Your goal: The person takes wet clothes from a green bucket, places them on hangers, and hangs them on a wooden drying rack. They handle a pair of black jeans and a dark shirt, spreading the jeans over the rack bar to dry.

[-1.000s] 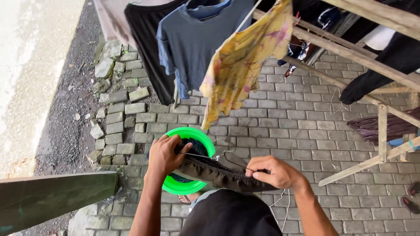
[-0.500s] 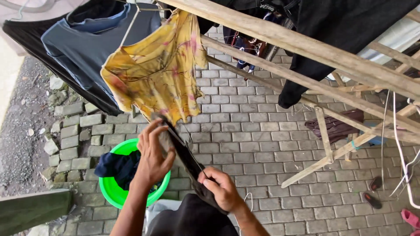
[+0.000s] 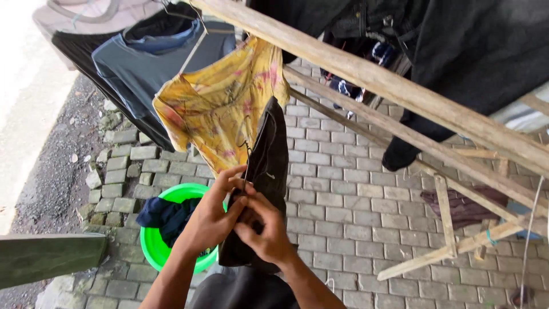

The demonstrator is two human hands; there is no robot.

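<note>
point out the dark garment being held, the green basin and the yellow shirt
dark garment (image 3: 273, 154), head view, on its upper folded part above the hands
green basin (image 3: 150, 247), head view, on its left inner wall
yellow shirt (image 3: 220, 109), head view, on the middle of its front

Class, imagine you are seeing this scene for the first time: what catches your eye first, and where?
Both hands, left hand and right hand, grip a dark garment at centre. Behind it a yellow patterned shirt hangs from a wooden rail. A bright green basin sits on the brick paving, lower left.

Both forearms are bare to the elbow — no sleeves, watch or rings — above a dark grey top (image 3: 243, 292).
</note>
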